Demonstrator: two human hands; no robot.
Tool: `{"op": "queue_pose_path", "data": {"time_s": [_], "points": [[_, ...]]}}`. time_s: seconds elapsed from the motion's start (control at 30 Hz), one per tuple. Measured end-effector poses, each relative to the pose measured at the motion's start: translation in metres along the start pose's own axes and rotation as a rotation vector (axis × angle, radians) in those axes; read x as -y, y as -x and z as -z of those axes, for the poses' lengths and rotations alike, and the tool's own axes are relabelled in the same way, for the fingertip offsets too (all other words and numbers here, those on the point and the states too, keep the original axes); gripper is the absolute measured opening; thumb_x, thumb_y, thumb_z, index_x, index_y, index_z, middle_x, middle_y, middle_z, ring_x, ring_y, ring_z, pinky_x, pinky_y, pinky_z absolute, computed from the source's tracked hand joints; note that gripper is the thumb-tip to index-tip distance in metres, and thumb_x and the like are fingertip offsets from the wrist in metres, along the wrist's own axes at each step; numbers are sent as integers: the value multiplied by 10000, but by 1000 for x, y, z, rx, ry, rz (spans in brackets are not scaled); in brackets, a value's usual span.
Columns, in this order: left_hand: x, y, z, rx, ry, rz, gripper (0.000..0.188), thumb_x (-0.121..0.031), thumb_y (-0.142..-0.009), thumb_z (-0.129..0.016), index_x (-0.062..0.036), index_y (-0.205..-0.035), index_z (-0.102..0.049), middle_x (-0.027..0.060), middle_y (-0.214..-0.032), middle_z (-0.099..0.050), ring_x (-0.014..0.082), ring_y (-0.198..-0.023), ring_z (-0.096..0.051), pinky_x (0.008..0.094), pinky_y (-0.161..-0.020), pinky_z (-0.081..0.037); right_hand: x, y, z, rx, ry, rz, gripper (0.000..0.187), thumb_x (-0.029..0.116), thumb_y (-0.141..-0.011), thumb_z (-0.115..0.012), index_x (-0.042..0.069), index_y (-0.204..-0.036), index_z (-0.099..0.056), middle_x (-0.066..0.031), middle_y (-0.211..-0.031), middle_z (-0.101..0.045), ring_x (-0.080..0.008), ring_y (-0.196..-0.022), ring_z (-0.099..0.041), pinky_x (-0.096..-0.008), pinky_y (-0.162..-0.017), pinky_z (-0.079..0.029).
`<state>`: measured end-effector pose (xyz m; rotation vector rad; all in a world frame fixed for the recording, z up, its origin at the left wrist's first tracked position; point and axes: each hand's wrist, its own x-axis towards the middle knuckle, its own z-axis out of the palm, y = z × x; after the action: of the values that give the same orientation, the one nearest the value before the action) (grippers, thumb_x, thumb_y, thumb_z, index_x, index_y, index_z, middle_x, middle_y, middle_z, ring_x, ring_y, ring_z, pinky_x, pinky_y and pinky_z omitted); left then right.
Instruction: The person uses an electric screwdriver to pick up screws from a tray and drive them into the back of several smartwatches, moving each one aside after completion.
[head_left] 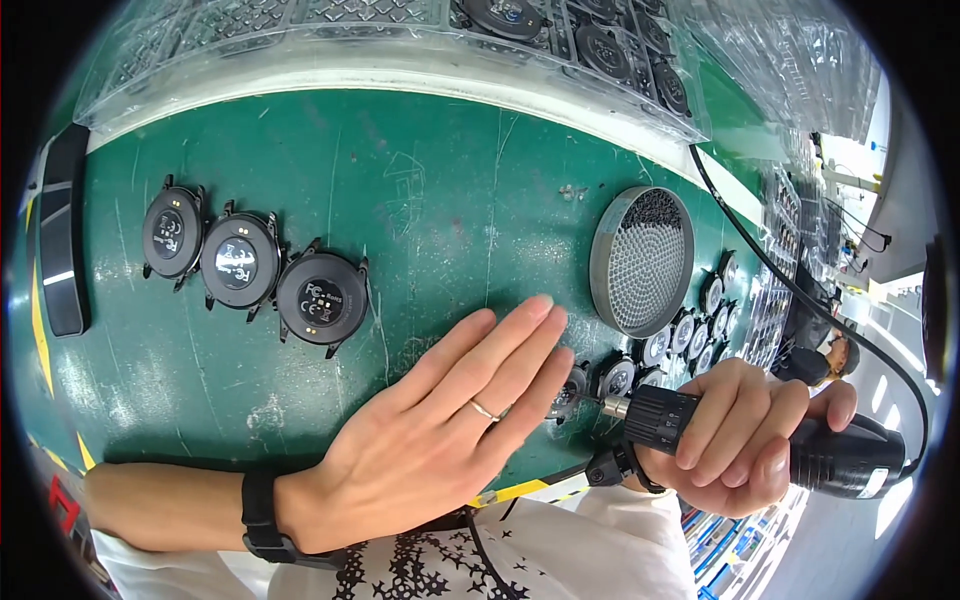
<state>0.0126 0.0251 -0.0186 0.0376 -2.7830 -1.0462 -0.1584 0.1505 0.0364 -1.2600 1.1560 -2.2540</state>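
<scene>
My left hand [430,425] is stretched out low over the green bench, its fingers extended and its thumb hidden. Past its fingertips a round black watch case [568,398] is partly covered by the fingers. My right hand [740,430] is wrapped around a black corded electric screwdriver [662,418] that points left. The bit meets that watch case or hovers just over it; I cannot tell which. Beyond my fingers stands a round grey screw dish [603,250] with a dimpled floor and small dark screws heaped at its far side.
Three black watch cases lie back up at left, the nearest [322,298] closest to my left hand. More watch cases [698,335] cluster at right. Clear plastic trays [380,45] line the back. A black cable [800,290] arcs at right; a black bar [65,240] lies far left.
</scene>
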Motion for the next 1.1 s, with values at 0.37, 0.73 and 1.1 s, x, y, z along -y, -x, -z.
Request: {"op": "queue_pose_path", "data": {"time_s": [0.37, 0.73, 1.1], "points": [[-1, -2, 4, 119, -23, -21, 759, -285, -761, -738, -28, -1428, -481, 194, -1559, -361, 343, -1452, -340, 494, -1177, -305, -4, -5, -3, 63, 16, 2, 351, -22, -887, -543, -18, -1206, -395, -46, -656, -501, -93, -392, -508, -219, -360, -493], [-6, 11, -9, -43, -169, -316, 385, -288, -888, -592, -28, -1151, -698, 87, -1321, -610, 257, -1319, -516, 409, -1116, -422, -9, -3, -6, 40, 104, 8, 332, 1, -904, -550, 13, -1207, -414, -17, -649, -477, -76, -397, -493, -216, -377, -473], [-4, 11, -13, 6, -197, -337, 381, -305, -929, -542, -33, -1140, -706, 66, -1333, -603, 235, -1303, -531, 395, -1123, -427, -11, -4, -5, 80, 126, -20, 317, 11, -920, -535, 14, -1217, -423, -4, -637, -467, -75, -398, -464, -205, -373, -440]]}}
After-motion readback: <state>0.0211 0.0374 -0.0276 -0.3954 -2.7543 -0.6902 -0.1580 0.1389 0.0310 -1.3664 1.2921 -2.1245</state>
